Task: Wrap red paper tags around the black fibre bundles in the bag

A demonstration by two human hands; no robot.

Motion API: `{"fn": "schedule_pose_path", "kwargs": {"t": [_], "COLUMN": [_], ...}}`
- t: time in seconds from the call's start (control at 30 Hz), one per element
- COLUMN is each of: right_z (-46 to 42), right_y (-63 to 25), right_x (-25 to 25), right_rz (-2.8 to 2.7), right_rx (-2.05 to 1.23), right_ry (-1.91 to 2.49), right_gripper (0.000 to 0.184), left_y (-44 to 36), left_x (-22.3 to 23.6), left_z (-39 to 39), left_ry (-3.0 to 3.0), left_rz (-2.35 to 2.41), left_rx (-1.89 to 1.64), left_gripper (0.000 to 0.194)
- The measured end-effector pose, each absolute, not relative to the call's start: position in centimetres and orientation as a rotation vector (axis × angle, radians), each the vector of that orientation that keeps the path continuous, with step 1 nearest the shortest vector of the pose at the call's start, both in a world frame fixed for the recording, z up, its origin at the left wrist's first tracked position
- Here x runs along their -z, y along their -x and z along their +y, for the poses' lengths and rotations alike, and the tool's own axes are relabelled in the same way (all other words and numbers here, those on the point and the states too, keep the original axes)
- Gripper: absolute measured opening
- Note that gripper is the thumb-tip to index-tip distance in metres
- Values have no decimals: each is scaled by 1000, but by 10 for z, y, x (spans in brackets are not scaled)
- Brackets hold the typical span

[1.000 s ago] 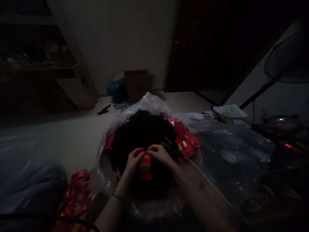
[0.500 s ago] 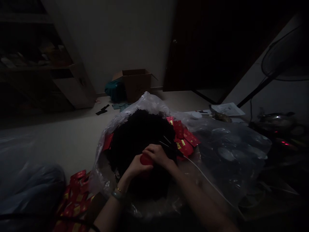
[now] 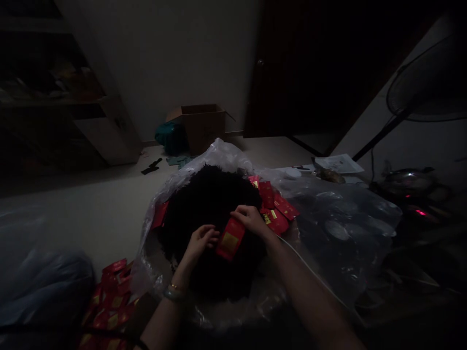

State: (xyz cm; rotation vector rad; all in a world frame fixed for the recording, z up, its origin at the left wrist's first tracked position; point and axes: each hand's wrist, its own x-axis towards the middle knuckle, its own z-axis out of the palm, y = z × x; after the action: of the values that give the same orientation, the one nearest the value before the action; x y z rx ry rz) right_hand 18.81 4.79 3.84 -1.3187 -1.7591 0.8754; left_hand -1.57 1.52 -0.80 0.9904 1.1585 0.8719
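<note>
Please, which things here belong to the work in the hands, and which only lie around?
In use:
right hand holding red card
left hand
black pile
red cards beside it
plastic bag

Lying about:
cardboard box
fan
papers

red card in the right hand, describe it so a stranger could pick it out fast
Find the big clear plastic bag holding a black heap. Over the heap, the right hand pinches one red card with a gold patch. The other red cards lie loose; this one is held up, tilted.

Very dim, murky room, corners nearly black, wide-angle bending at edges, soft grainy detail
</note>
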Motion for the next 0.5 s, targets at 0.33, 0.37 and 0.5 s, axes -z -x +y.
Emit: {"fn": "schedule_pose_path", "kwargs": {"t": [0.33,0.37,0.5], "right_z": [35,37,46], "right_y": [-147,-153,-192], "right_x": [-19,-19,-9], "right_rz": [-1814,-1807,-1804], "right_rx": [-777,-702,-196], "right_ry": [1476,1541,1941], "right_gripper": [39,40,31], "left_y": [11,10,7], "left_x": [5,6,9], "left_z": [2,3,6], "left_ry": [-980,-953,-906], "left_rz": [927,947,1007], "left_rx": [-622,-657,-829], "left_gripper": [41,42,49]}}
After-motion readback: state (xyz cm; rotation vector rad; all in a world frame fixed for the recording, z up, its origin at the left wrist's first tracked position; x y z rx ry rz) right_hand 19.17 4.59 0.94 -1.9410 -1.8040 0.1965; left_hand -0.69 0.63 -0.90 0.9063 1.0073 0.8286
